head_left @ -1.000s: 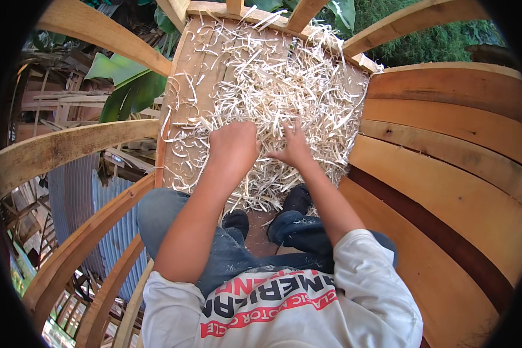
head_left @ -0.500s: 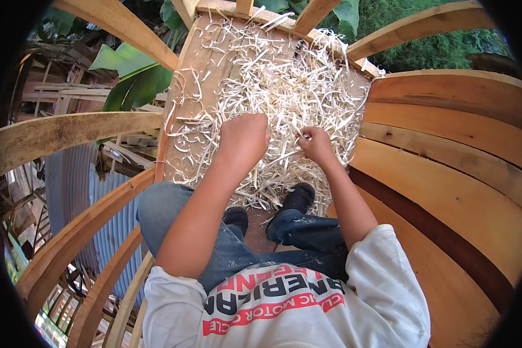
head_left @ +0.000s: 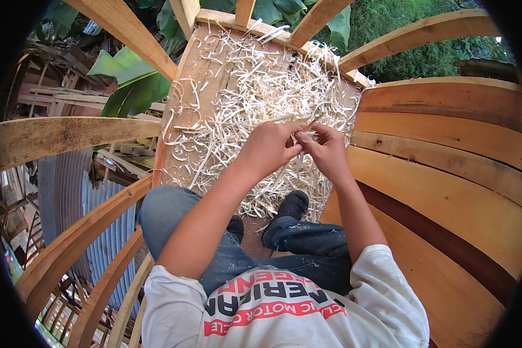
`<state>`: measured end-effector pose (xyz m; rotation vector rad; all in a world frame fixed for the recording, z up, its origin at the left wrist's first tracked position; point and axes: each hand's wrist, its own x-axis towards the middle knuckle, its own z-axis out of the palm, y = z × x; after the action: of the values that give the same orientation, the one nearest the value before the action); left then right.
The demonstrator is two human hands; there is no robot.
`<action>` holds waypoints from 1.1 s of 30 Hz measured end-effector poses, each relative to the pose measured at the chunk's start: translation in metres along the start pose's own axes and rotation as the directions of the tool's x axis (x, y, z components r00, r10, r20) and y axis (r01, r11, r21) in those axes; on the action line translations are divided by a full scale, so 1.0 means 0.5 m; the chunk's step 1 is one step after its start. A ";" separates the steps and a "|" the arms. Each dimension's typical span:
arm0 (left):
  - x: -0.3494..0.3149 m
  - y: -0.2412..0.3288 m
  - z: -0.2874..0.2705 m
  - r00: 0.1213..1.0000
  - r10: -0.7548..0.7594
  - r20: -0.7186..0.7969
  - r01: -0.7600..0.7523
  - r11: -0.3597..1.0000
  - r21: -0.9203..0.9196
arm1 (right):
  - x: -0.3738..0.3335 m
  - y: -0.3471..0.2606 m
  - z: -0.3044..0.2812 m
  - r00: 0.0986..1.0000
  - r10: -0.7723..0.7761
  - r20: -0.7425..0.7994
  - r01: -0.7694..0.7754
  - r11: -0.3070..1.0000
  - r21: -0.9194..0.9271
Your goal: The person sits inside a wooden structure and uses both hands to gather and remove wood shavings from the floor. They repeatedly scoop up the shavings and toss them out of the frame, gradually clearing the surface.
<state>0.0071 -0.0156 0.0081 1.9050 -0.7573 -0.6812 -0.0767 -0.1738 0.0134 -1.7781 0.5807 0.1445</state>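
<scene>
My left hand [head_left: 268,146] and my right hand [head_left: 326,152] meet over a heap of pale wood shavings [head_left: 249,98]. The fingers of both are bent and closed, with the fingertips touching or nearly so. Just beyond my right fingertips a thin wooden strip [head_left: 314,121] sticks out, seemingly pinched there. What my left fingers grip is hidden behind the knuckles and blends with the curls below.
Shavings cover much of the wooden floor [head_left: 185,110]. Wooden rails [head_left: 75,134] run along the left, and slanting posts [head_left: 319,22] stand at the far side. A wall of brown planks [head_left: 441,203] rises on the right. My dark shoe [head_left: 293,204] rests among the shavings.
My two hands were apart and have come together. The left moved right and slightly nearer to me; the right turned inward, and a thin strip now shows at its fingertips.
</scene>
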 end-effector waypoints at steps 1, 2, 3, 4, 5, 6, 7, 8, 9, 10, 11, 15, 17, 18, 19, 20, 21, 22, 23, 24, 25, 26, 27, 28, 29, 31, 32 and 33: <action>0.000 0.005 -0.003 0.999 0.002 0.032 0.000 0.999 -0.041 | 0.002 0.007 -0.004 1.000 0.010 -0.013 -0.009 0.999 0.040; 0.001 0.004 -0.007 0.998 -0.059 0.036 0.062 0.993 -0.099 | 0.007 0.022 -0.012 0.999 0.019 -0.026 -0.017 0.997 0.081; 0.006 0.000 -0.013 0.996 -0.086 -0.002 0.085 0.991 -0.104 | 0.012 0.030 -0.022 0.999 0.029 -0.042 -0.023 0.992 0.121; 0.009 -0.007 -0.022 0.993 -0.114 -0.041 0.109 0.988 -0.109 | 0.018 0.031 -0.030 0.998 0.031 -0.050 -0.027 0.996 0.088; 0.008 -0.013 -0.032 0.987 -0.142 -0.080 0.133 0.985 -0.114 | 0.028 0.029 -0.034 0.997 0.067 0.029 -0.067 0.998 -0.010; 0.009 -0.006 -0.043 0.980 -0.152 -0.129 0.156 0.988 0.017 | 0.039 0.023 -0.047 0.990 0.110 0.092 -0.099 0.988 -0.119; 0.007 -0.011 -0.046 0.978 -0.155 -0.142 0.172 0.978 0.116 | 0.053 0.018 -0.059 0.975 0.160 0.151 -0.123 0.966 -0.228; 0.003 -0.018 -0.047 0.975 -0.157 -0.158 0.189 0.958 0.214 | 0.080 0.028 -0.063 0.980 0.177 0.095 -0.139 0.939 -0.315; 0.002 -0.018 -0.047 0.972 -0.153 -0.178 0.203 0.929 0.309 | 0.122 0.039 -0.085 0.992 0.124 -0.015 -0.120 0.919 -0.374; -0.004 -0.013 -0.051 0.975 -0.154 -0.160 0.200 0.922 0.332 | 0.176 0.042 -0.113 0.996 0.028 -0.080 -0.054 0.938 -0.343; -0.014 -0.013 -0.055 0.975 -0.152 -0.163 0.202 0.912 0.357 | 0.240 0.007 -0.144 0.996 0.001 -0.093 -0.046 0.881 -0.472; -0.035 -0.004 -0.049 0.978 -0.142 -0.154 0.193 0.895 0.402 | 0.448 -0.153 -0.286 0.817 -0.324 -0.476 -0.136 0.695 -0.706; -0.038 0.004 -0.045 0.979 -0.154 -0.134 0.197 0.884 0.423 | 0.494 -0.207 -0.354 0.665 -0.509 -0.547 -0.124 0.646 -0.753; -0.049 0.013 -0.049 0.975 -0.191 -0.116 0.223 0.871 0.438 | 0.508 -0.204 -0.359 0.614 -0.660 -0.433 -0.048 0.516 -0.855; -0.055 0.019 -0.053 0.977 -0.179 -0.120 0.214 0.876 0.432 | 0.515 -0.189 -0.360 0.614 -0.711 -0.343 0.059 0.475 -0.878; -0.060 0.023 -0.056 0.979 -0.164 -0.121 0.201 0.883 0.424 | 0.516 -0.150 -0.347 0.628 -0.730 -0.268 0.111 0.426 -0.898; -0.062 0.025 -0.057 0.979 -0.153 -0.131 0.195 0.886 0.421 | 0.510 -0.113 -0.312 0.635 -0.749 -0.189 0.176 0.379 -0.909; -0.067 0.023 -0.064 0.976 -0.165 -0.139 0.211 0.867 0.452 | 0.468 -0.084 -0.240 0.810 -0.573 -0.128 0.211 0.487 -0.848; -0.067 0.022 -0.067 0.972 -0.188 -0.140 0.232 0.858 0.459 | 0.416 -0.056 -0.172 0.928 -0.370 -0.033 0.207 0.588 -0.782; -0.059 0.030 -0.060 0.974 -0.188 -0.123 0.224 0.864 0.451 | 0.405 0.032 -0.143 0.962 -0.266 -0.067 0.093 0.545 -0.834; -0.054 0.032 -0.053 0.975 -0.196 -0.102 0.221 0.867 0.446 | 0.375 0.116 -0.115 0.984 -0.177 -0.018 0.067 0.464 -0.883; -0.050 0.031 -0.047 0.978 -0.190 -0.084 0.207 0.869 0.450 | 0.347 0.195 -0.098 0.999 -0.027 0.018 0.029 0.485 -0.874; -0.055 0.025 -0.051 0.977 -0.201 -0.078 0.214 0.858 0.468 | 0.304 0.225 -0.049 0.992 0.126 0.007 -0.055 0.484 -0.873; -0.057 0.021 -0.053 0.976 -0.207 -0.070 0.215 0.850 0.481 | 0.265 0.267 -0.009 0.985 0.173 -0.011 -0.096 0.493 -0.865; -0.056 0.016 -0.052 0.973 -0.225 -0.053 0.221 0.836 0.503 | 0.228 0.311 0.009 0.987 0.161 -0.001 -0.097 0.588 -0.803; -0.053 0.005 -0.051 0.963 -0.268 -0.026 0.238 0.802 0.548 | 0.152 0.381 0.057 0.996 0.093 -0.008 -0.059 0.557 -0.828; -0.050 0.003 -0.050 0.953 -0.302 -0.016 0.256 0.778 0.574 | 0.118 0.405 0.081 0.997 0.073 -0.025 -0.060 0.532 -0.845; -0.049 0.002 -0.051 0.947 -0.320 -0.009 0.266 0.771 0.579 | 0.093 0.420 0.097 0.998 0.039 -0.042 -0.056 0.495 -0.867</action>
<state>0.0095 0.0166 0.0226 2.6068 -0.7868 -0.7942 -0.1220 -0.1798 -0.2023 -2.7737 0.6143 0.5499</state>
